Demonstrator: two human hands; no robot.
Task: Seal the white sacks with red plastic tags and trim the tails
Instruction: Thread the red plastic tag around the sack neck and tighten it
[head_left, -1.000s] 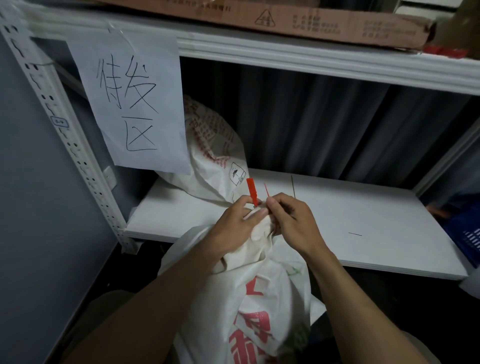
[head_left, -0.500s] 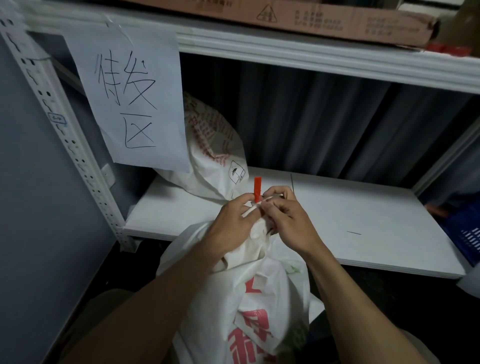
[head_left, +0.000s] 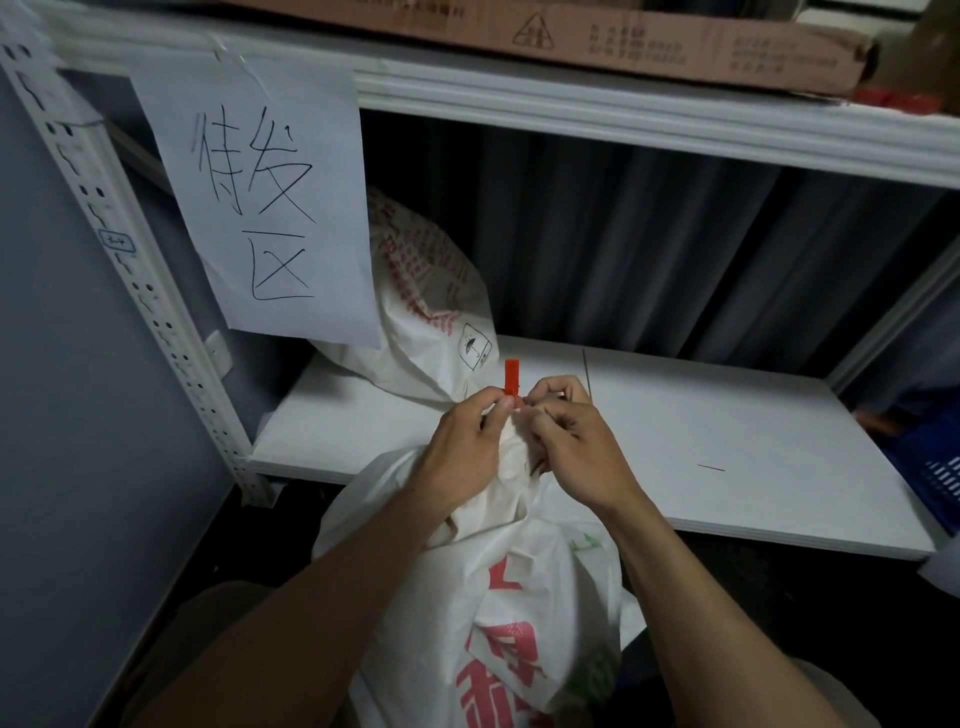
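Between the two thumbs: flat red plastic tag, flag end upright above the knuckles, base pinched. Left hand is curled round the gathered neck of the white woven sack with red print, thumb and forefinger on the tag base. Right hand has its fingers curled, tips pinching the same base from the other side. The tag's tail is hidden behind those fingers, so I can't tell if it's threaded. Sack body hangs below both wrists, in front of the white shelf board.

Judgement: this is the cinching step. To do it well:
- Left hand bunches the neck tight and holds the lock steady.
- Right hand pulls the tail straight through, no twist, until no slack shows under the lock.
- Catch every pleat inside the loop, else the neck can slip out.
- Tug-test first, trim after.

Beyond the left hand: second white printed sack on the shelf, partly behind the handwritten paper sign.
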